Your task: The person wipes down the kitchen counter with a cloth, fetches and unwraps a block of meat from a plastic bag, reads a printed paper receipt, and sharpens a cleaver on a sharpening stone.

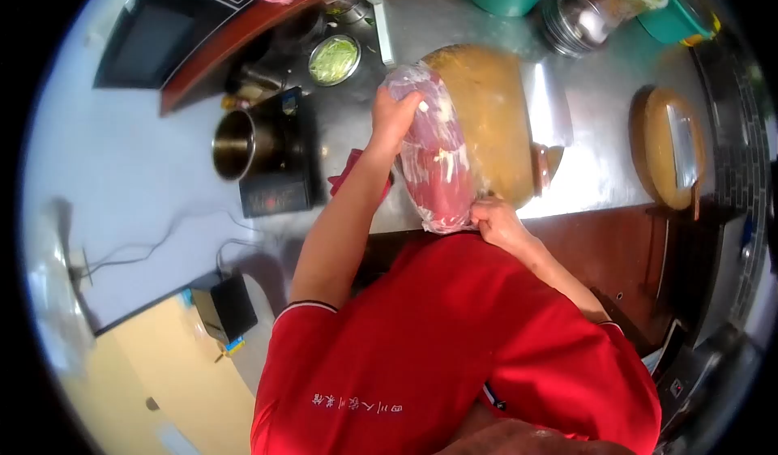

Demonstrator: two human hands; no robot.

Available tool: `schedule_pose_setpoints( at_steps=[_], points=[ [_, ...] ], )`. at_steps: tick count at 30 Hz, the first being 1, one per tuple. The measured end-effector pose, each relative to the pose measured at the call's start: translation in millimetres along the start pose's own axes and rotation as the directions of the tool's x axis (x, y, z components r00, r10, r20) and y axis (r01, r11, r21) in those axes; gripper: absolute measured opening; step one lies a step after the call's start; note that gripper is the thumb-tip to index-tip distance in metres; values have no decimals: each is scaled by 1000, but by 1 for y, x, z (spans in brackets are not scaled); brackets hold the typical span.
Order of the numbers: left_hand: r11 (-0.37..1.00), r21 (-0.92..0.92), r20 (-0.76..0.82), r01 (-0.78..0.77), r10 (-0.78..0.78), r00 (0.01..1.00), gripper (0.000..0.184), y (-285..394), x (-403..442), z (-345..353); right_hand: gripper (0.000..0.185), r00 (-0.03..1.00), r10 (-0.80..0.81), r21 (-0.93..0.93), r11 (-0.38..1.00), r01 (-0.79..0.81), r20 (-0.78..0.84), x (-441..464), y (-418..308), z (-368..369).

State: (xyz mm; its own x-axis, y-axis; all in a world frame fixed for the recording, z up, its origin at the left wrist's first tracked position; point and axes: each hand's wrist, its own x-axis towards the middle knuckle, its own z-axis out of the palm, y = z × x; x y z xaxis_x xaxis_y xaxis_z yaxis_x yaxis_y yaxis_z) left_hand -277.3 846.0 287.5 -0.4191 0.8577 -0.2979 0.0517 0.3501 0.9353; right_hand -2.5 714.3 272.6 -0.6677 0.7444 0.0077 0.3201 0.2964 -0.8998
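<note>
Fingers (412, 102) at ends of wrapped meat (438, 151)

The meat (442, 159) is pinkish-red streaked with white, the large board (498, 123) yellow-brown, the shirt (421, 325) red with white lettering (358, 404).

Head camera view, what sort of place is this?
Probably a kitchen, perhaps a restaurant's: there's plastic-wrapped meat, a chopping board with a knife on it, and a metal worktop.

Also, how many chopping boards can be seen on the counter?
2. The left board is partly hidden by the meat; the right board has a knife on it.
</note>
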Motion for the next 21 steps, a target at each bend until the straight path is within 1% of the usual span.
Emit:
schedule_pose_setpoints(
  at_steps=[1,3,6,9,12,15,16,17,18,19,20,21],
  points=[
    [1000,-13,4,-10,10,1000,53,-5,4,0,13,1000,-14,-21,1000,14,-11,-11,2,7],
    [999,-46,4,-26,26,1000,53,-18,9,-2,13,998,38,-51,998,-41,-47,-21,4,20],
    [997,-69,69,-29,33,997,53,-19,12,-7,11,987,80,-62,994,-90,-137,-27,-5,40],
    [999,-12,7,-43,43,999,55,-9,1,-6,11,966,160,-25,985,-169,-202,-38,-13,67],
    [998,-56,57,-27,30,998,66,-18,9,-7,10,933,213,-39,971,-234,-290,-46,-15,103],
    [998,-34,39,-57,58,998,59,-21,12,-3,10,854,329,124,944,-305,-402,-47,-16,126],
    [996,-61,62,-62,66,996,61,-17,11,-3,8,846,394,281,910,-305,-358,-52,-7,128],
    [995,-84,80,-58,65,995,64,-16,6,-7,7,798,482,459,837,-297,-363,-58,-4,130],
    [993,-106,96,-52,62,993,67,-16,-2,-11,7,746,567,622,735,-269,-348,-61,-6,130],
    [987,-156,127,-29,49,991,69,-15,-15,-14,8,694,644,762,611,-215,-320,-58,-13,125],
    [979,-202,161,-2,35,986,72,-20,-34,-20,15,668,706,878,450,-167,-235,-59,-21,118],
    [969,-245,196,28,22,980,75,-22,-56,-29,19,592,788,939,311,-148,-167,-50,-41,109]
  ],
)
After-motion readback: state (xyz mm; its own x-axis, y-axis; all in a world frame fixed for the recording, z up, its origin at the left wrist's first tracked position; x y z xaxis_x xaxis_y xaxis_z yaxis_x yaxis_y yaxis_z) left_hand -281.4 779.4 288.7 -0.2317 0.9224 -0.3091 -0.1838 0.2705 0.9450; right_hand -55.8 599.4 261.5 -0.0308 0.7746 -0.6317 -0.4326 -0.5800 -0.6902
